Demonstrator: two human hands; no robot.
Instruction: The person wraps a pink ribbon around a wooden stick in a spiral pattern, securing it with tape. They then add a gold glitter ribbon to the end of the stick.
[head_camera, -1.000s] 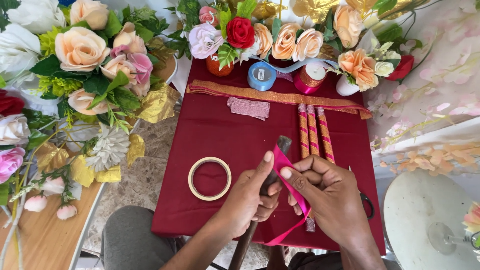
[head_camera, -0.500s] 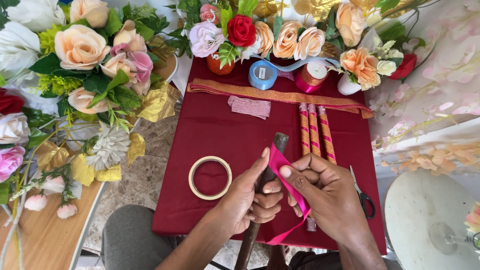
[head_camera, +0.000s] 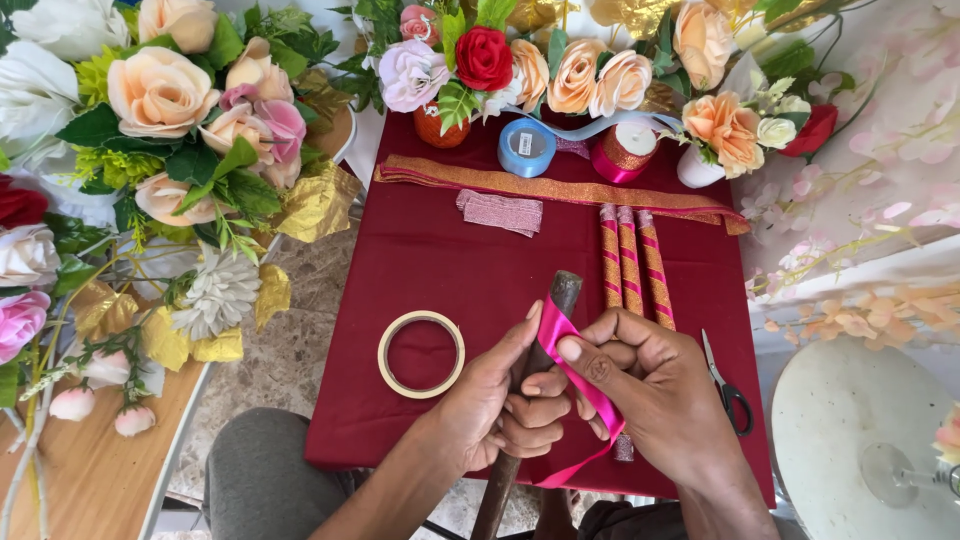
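A dark brown wooden stick (head_camera: 562, 296) runs from my lap up over a maroon cloth (head_camera: 430, 260). My left hand (head_camera: 500, 395) is wrapped around the stick's middle. My right hand (head_camera: 645, 385) pinches a shiny pink ribbon (head_camera: 575, 365) against the stick just below its top end; the ribbon trails down under my right palm. A roll of cream tape (head_camera: 421, 353) lies flat on the cloth just left of my left hand. Three sticks wrapped in red and gold ribbon (head_camera: 630, 260) lie side by side beyond my right hand.
Scissors (head_camera: 728, 388) lie right of my right hand. At the cloth's far edge sit a blue ribbon roll (head_camera: 527, 147), a red-gold roll (head_camera: 622, 152), a folded gold-trimmed band (head_camera: 560, 188) and a pink strip (head_camera: 500, 212). Artificial flowers (head_camera: 170, 130) crowd the left and back.
The stick's top end has risen farther above my fingers, and the pink ribbon now sits tighter against it. The hands have stayed in about the same spot.
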